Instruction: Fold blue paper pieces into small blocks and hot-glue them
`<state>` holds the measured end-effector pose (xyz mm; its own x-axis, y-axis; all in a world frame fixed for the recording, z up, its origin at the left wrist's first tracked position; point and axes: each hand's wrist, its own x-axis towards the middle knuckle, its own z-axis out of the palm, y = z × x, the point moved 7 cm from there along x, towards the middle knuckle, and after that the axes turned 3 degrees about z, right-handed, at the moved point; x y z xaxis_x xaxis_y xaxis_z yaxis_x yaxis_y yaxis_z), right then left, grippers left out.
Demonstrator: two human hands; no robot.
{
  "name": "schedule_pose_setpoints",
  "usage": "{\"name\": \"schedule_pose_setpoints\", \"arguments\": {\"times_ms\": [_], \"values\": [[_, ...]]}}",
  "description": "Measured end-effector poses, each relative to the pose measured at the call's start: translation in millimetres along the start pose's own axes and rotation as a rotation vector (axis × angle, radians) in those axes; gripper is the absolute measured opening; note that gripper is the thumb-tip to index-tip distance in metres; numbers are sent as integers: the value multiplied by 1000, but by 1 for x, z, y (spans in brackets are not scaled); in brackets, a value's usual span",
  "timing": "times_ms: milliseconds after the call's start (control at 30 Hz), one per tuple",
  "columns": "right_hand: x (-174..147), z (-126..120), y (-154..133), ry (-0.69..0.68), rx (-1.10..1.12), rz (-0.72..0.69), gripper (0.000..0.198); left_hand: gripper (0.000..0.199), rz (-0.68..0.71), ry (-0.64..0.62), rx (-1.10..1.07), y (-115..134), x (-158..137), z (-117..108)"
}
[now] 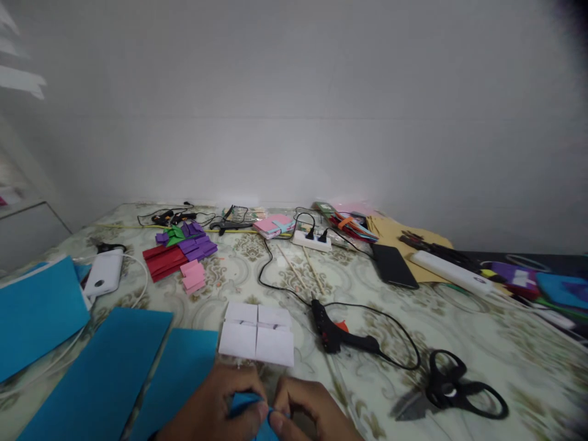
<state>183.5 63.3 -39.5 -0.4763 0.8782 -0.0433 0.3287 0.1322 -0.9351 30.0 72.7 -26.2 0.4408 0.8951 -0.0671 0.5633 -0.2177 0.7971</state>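
Note:
At the front edge of the view, my left hand (pixel 225 401) and my right hand (pixel 305 404) pinch a small piece of blue paper (pixel 243 401) between thumbs and fingers. The thumbs almost meet on it, and its lower part is cut off by the frame. Just beyond my hands lies a folded white paper (pixel 256 334) with creases. Flat blue sheets (pixel 184 361) and a longer blue strip (pixel 103 367) rest to the left, partly under my left forearm.
A black glue gun (pixel 337 331) with its cord and black scissors (pixel 452 389) lie to the right. Red (pixel 164 260) and purple folded papers (pixel 197 245), a power strip (pixel 312 240), a black phone (pixel 394 265) and a white power bank (pixel 105 271) stand farther back.

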Motion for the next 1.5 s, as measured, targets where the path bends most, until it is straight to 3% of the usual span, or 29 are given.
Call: {"name": "schedule_pose_setpoints", "arguments": {"times_ms": [267, 500, 700, 933, 1033, 1233, 1367, 1500], "values": [[-3, -9, -19, 46, 174, 34, 41, 19, 36, -66, -156, 12, 4, 0], [-4, -7, -15, 37, 113, 65, 37, 18, -16, -92, -229, 3, 7, 1], [-5, -6, -17, -8, 109, 72, 36, 42, 43, -72, -228, 5, 8, -1], [-4, -16, -9, 74, 153, 106, 40, 19, -10, -9, -439, 10, 7, -8], [-3, -20, -9, 86, 174, 115, 42, 19, -13, 1, -547, 8, 8, -9], [-1, -17, -14, -2, 18, 72, 38, 32, -18, 39, -397, 0, 11, -11], [-1, -13, -11, 11, 13, 80, 36, 32, -24, 12, -377, 5, 11, -8], [-2, -13, -9, 53, 109, 98, 38, 29, -54, -96, -539, 12, 10, -1]]}}
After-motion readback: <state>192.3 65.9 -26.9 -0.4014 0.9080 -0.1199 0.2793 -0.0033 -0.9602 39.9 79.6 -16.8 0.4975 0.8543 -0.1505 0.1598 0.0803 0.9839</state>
